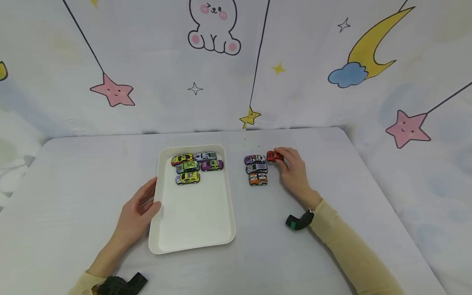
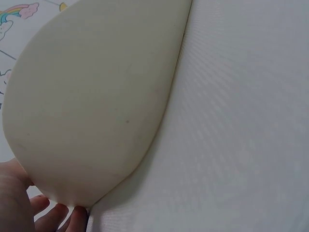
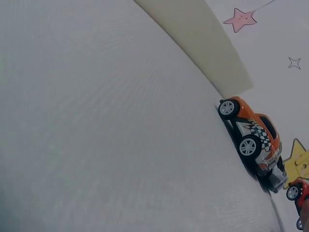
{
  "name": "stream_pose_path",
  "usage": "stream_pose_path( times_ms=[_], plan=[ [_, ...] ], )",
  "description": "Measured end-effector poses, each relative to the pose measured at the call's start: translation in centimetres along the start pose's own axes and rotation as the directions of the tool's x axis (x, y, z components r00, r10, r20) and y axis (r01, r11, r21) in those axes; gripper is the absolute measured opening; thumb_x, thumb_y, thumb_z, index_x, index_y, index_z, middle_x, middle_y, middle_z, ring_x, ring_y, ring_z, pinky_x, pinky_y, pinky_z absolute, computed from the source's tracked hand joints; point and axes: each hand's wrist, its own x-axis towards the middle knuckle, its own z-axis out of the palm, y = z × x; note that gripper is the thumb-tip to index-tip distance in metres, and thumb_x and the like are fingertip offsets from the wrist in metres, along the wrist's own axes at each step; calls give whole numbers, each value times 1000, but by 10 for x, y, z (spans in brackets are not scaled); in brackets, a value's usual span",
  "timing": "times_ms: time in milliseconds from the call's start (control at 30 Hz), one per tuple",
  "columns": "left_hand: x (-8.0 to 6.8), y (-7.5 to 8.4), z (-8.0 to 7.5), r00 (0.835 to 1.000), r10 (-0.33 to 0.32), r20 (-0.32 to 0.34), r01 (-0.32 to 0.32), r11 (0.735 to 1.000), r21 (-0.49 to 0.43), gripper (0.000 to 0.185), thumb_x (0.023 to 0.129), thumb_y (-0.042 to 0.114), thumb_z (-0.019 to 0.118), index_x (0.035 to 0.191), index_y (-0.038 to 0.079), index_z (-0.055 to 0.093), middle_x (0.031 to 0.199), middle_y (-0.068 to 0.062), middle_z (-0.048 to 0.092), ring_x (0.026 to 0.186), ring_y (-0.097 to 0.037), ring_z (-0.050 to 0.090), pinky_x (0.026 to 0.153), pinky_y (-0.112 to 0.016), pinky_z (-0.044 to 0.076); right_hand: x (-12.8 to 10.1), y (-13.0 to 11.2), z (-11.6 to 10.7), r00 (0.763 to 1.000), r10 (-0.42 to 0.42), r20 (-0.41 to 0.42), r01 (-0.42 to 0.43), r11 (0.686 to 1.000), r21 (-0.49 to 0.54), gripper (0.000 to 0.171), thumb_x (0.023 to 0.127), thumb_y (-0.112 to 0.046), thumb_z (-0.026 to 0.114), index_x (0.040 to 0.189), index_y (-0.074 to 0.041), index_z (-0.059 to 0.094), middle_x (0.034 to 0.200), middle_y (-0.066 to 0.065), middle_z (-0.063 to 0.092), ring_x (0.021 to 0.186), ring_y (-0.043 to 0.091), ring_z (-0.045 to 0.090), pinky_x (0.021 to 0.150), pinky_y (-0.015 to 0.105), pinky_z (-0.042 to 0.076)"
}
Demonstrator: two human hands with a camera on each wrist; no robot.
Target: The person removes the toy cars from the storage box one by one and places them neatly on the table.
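Observation:
In the head view my right hand (image 1: 295, 174) pinches a red toy car (image 1: 273, 156) between thumb and fingers. Just left of it, three toy cars stand in a column: a purple-and-white one (image 1: 254, 159), a silver one (image 1: 256, 168) and an orange one (image 1: 258, 179). The right wrist view shows the orange car (image 3: 258, 133) close up, with part of the red car (image 3: 297, 192) at the edge. My left hand (image 1: 134, 213) holds the left side of a white tray (image 1: 156, 221), its thumb at the rim. Fingers (image 2: 50, 217) touch the tray's outer wall (image 2: 96, 106) in the left wrist view.
Several toy cars sit in the tray's far half, among them a purple-and-green one (image 1: 212, 165) and a yellow one (image 1: 187, 178). A white cloth covers the table (image 1: 265, 254). Behind it hangs a backdrop (image 1: 155, 61) printed with stars, a moon and a bear.

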Motion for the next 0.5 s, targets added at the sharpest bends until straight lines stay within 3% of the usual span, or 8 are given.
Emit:
stream_pose_path(
  times_ms=[500],
  plan=[
    [0, 1, 0, 1000, 16, -9, -15, 1000, 9, 62, 97, 0, 61, 154, 7, 37, 151, -23, 45, 127, 11, 46, 97, -4, 43, -1, -3, -2, 980, 148, 136, -142, 988, -57, 36, 92, 7, 64, 127, 2, 64, 125, 18, 63, 120, 34, 56, 105, 48, 46]
  ],
)
